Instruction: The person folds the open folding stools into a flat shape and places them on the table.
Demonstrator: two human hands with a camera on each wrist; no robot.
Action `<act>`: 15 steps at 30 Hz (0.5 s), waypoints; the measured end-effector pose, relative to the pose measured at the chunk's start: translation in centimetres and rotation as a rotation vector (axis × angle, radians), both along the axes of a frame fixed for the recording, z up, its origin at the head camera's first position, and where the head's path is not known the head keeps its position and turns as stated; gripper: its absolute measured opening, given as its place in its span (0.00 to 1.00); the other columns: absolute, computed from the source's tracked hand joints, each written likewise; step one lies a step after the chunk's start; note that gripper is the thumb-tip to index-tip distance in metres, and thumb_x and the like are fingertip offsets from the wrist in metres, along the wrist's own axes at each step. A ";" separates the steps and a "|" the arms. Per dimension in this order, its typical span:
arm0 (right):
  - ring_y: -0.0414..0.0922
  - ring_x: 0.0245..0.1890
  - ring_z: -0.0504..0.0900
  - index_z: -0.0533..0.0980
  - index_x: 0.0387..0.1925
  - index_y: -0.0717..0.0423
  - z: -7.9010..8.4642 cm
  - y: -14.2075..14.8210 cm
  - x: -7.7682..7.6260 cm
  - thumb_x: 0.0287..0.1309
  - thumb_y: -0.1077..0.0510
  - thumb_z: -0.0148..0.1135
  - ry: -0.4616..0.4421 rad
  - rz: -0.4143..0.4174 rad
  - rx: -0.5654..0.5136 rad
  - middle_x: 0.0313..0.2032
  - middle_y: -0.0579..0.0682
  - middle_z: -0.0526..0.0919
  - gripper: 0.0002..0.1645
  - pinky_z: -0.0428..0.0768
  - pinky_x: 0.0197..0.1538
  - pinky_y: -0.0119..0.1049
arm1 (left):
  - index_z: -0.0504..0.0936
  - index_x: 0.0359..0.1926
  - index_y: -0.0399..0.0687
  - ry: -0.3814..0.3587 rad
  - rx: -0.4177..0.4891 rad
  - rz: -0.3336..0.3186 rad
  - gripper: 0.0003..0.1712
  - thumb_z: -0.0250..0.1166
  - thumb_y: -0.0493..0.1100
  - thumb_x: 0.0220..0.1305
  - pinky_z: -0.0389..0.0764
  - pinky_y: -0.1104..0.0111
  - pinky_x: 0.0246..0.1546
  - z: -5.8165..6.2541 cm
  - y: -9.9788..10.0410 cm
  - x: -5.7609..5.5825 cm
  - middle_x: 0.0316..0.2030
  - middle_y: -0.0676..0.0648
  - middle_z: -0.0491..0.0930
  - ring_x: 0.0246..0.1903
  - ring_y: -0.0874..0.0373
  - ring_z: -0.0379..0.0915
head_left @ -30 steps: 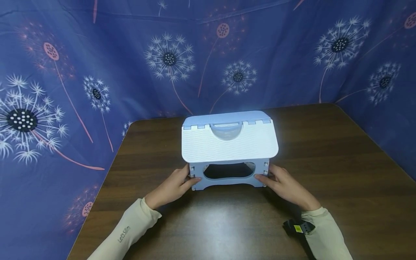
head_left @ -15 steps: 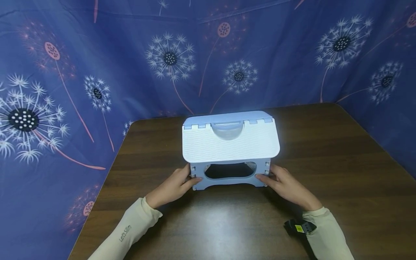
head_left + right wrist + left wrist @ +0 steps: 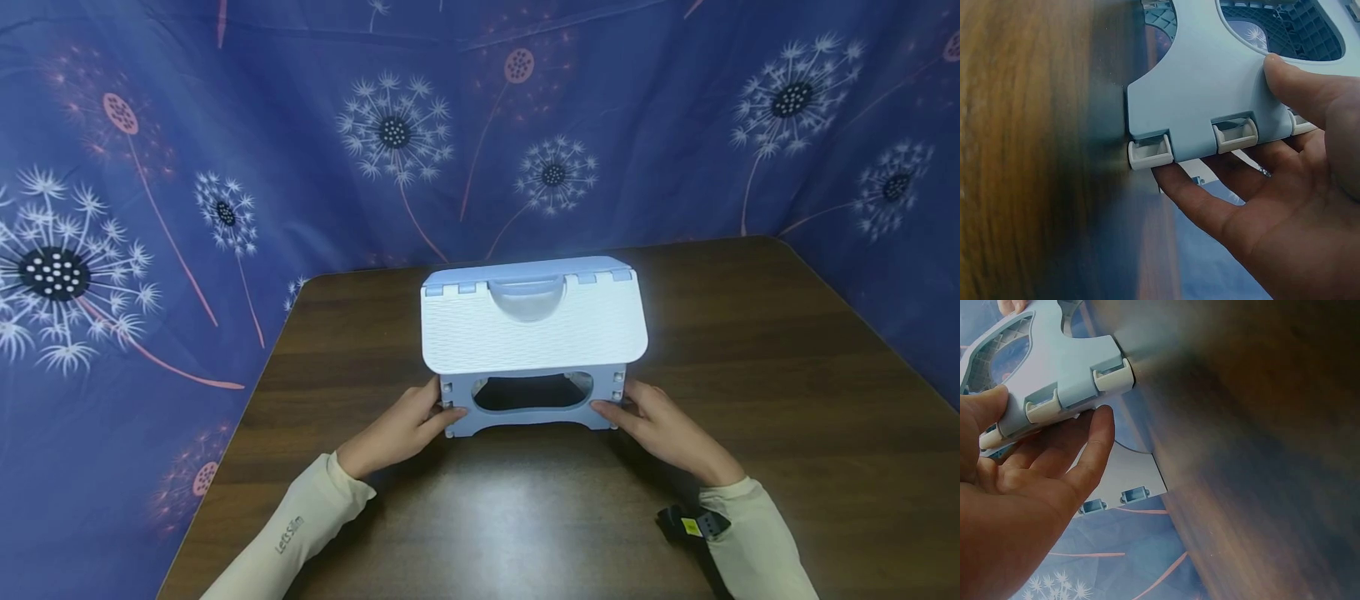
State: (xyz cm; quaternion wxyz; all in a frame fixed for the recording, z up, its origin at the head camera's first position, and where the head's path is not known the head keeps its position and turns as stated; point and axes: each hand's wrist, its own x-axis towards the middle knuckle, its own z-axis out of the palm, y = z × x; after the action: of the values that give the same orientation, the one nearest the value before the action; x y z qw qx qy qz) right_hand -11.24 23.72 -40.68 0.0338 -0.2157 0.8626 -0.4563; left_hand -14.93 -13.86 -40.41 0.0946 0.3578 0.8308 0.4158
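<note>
A folding step stool (image 3: 534, 333) with a white and light blue top and blue legs stands unfolded on the brown table. On its left side, my left hand (image 3: 405, 427) grips the near leg panel, thumb on the front face and fingers behind the edge. My right hand (image 3: 667, 429) holds the opposite side of the same panel in a matching way. In the left wrist view the thumb (image 3: 991, 405) lies near the panel's oval cutout. From the right wrist, white hinge clips (image 3: 1150, 152) show along the panel edge, with fingers curled behind them.
The dark wood-grain table (image 3: 787, 375) extends around the stool. Behind it hangs a blue cloth (image 3: 637, 150) printed with dandelions. A black strap with a yellow label (image 3: 691, 527) sits by the right sleeve cuff.
Both hands keep their hold and the stool stays in place. The head view shifts only very slightly.
</note>
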 end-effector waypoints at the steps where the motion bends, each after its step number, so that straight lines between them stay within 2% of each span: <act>1: 0.48 0.49 0.79 0.61 0.72 0.53 0.0 0.0 0.0 0.71 0.56 0.59 -0.001 0.000 -0.001 0.62 0.59 0.76 0.33 0.81 0.50 0.48 | 0.35 0.79 0.70 0.004 0.000 -0.001 0.47 0.58 0.45 0.74 0.79 0.67 0.42 0.0 0.0 0.0 0.70 0.53 0.66 0.43 0.60 0.76; 5: 0.49 0.50 0.79 0.61 0.72 0.53 0.2 0.0 0.0 0.71 0.56 0.59 -0.005 0.000 0.001 0.62 0.59 0.76 0.33 0.81 0.50 0.49 | 0.36 0.79 0.70 0.012 0.002 -0.002 0.47 0.58 0.45 0.75 0.79 0.66 0.41 0.0 0.0 0.0 0.68 0.51 0.68 0.42 0.60 0.77; 9: 0.48 0.48 0.79 0.62 0.72 0.54 0.3 0.0 0.0 0.71 0.56 0.59 -0.007 0.000 0.002 0.61 0.59 0.77 0.32 0.81 0.49 0.46 | 0.36 0.79 0.71 0.007 0.000 0.000 0.47 0.58 0.45 0.75 0.78 0.66 0.42 0.0 0.0 0.0 0.69 0.52 0.67 0.43 0.59 0.77; 15: 0.49 0.50 0.79 0.62 0.72 0.55 0.1 0.0 0.0 0.71 0.56 0.59 -0.009 0.005 -0.003 0.62 0.60 0.76 0.32 0.81 0.50 0.47 | 0.35 0.78 0.71 0.007 -0.004 -0.007 0.46 0.57 0.46 0.76 0.79 0.66 0.38 -0.1 0.1 0.0 0.68 0.48 0.69 0.38 0.57 0.78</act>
State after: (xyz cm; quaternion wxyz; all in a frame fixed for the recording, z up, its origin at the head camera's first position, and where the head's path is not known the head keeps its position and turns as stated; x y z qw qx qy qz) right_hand -11.23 23.67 -40.62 0.0383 -0.2157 0.8614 -0.4583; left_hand -14.94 -13.79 -40.53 0.0938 0.3620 0.8308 0.4123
